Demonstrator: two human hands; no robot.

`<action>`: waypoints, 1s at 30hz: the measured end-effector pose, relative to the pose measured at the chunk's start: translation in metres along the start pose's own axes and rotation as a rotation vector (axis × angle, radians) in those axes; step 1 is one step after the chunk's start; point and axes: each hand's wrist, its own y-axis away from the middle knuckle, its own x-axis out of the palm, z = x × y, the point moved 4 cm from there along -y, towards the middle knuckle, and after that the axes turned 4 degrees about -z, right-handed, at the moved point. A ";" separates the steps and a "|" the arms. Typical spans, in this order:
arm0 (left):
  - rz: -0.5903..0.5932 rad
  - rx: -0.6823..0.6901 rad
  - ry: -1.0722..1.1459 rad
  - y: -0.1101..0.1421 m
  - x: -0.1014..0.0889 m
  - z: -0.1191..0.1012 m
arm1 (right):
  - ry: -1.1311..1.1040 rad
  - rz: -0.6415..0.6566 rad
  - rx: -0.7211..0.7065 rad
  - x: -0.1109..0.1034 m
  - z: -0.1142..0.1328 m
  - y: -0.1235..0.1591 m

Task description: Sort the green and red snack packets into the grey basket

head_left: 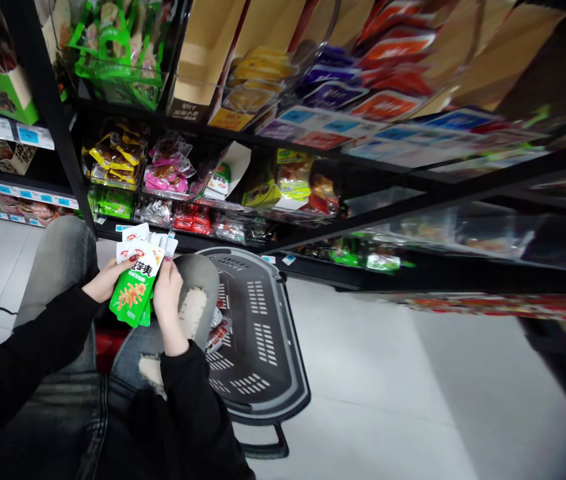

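Note:
Several green-and-white snack packets [133,293] are stacked together above my knees, the front one printed with a picture of orange food. My left hand [105,279] grips the stack from its left side, thumb resting on the front packet. On the other side my right hand [167,288] is closed around the right edge of the same packets. The lower packets are mostly covered by the front one. In the shelf ahead, a white open carton [235,167] holds packets that look similar.
To my right on the tiled floor [363,373] stands a dark grey shopping basket [287,340] with a few packets at its left side. Black shelves of bagged snacks run ahead, with pink bags [167,175], yellow bags [115,157] and red packets [191,219].

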 end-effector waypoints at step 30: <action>-0.023 -0.077 0.004 -0.004 -0.006 -0.009 | -0.489 0.110 0.033 0.002 0.010 0.007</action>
